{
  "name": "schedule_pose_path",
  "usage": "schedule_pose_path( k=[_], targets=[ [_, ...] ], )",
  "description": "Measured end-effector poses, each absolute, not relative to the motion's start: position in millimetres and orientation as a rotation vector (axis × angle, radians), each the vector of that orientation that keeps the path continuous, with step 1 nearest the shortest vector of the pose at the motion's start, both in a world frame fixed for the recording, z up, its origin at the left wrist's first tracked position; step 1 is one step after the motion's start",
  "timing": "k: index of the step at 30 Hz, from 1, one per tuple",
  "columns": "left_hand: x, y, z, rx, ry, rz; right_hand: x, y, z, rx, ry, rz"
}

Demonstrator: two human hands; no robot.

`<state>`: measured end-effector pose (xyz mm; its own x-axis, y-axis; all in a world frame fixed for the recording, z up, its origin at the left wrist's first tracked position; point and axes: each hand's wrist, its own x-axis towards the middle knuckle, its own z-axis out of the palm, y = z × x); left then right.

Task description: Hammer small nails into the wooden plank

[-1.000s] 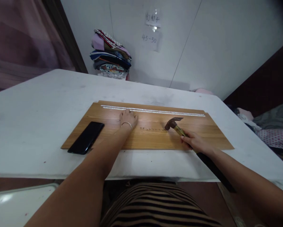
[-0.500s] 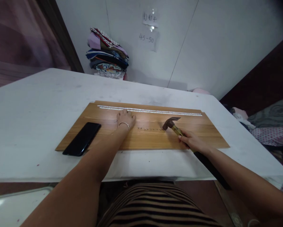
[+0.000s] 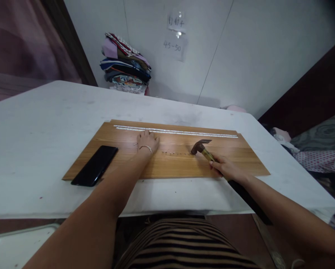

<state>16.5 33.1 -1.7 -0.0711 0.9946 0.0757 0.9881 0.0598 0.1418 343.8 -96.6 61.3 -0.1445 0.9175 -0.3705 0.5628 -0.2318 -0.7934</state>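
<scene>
A long wooden board (image 3: 240, 160) lies on the white table (image 3: 38, 123). My right hand (image 3: 226, 168) is closed around the handle of a claw hammer (image 3: 201, 145), whose head rests on the board at the right end of a short row of nails (image 3: 174, 153). My left hand (image 3: 148, 140) lies on the board left of the nails, fingers curled toward a silvery strip (image 3: 175, 131) along the far edge. What the fingers hold, if anything, is hidden. A loose nail (image 3: 135, 144) lies just left of that hand.
A black phone (image 3: 95, 170) lies on the board's left end. Folded cloths (image 3: 125, 63) are stacked against the white wall behind the table. A paper note (image 3: 175, 33) hangs on the wall. Bedding (image 3: 318, 149) shows at the right.
The view has drifted slightly, so everything sits a little further left. Both hands and the hammer stay where they were on the board.
</scene>
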Motion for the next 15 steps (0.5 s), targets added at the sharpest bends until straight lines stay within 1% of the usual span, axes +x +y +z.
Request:
schedule_pose_path(
  k=[15],
  targets=[
    [15.9,34.9,-4.3,2.105,2.246,0.273,345.0,-95.9,56.6,-1.747,-1.645,1.337]
  ],
)
